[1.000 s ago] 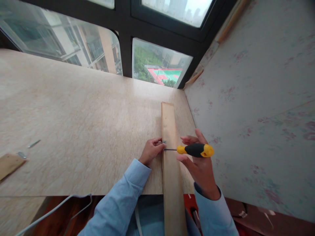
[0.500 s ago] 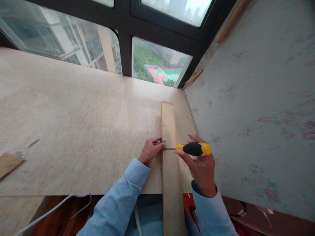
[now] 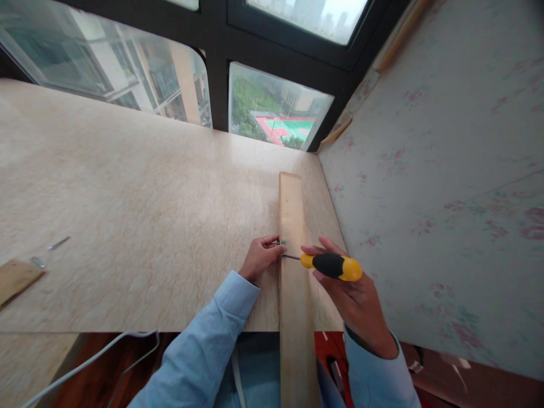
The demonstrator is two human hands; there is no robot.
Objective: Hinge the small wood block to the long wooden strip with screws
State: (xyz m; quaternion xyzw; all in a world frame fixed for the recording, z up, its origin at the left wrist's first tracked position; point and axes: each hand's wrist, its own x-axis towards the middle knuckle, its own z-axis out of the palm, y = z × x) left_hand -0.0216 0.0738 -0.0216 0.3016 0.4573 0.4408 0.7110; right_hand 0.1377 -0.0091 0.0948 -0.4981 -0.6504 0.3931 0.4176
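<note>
A long wooden board lies lengthwise on the stone-patterned ledge, its near end reaching out over the front edge. At the board's left edge, my left hand is closed, thumb and fingers pinching a small metal bracket against the wood. Fingertips hide most of that piece. My right hand grips the yellow and black handle of a screwdriver from below, some fingers loosely extended. The screwdriver lies nearly level across the board, its shaft pointing left and its tip at the bracket, just below my left thumb.
Far left on the ledge are another wood piece, a small metal part and a thin metal pin or screw. A papered wall bounds the right side. Windows stand behind; a white cable hangs in front.
My right hand has shifted down and right, fingers loosened and repositioned on the handle. The screwdriver's handle end has dipped towards me, while its tip stays put. My left hand holds still.
</note>
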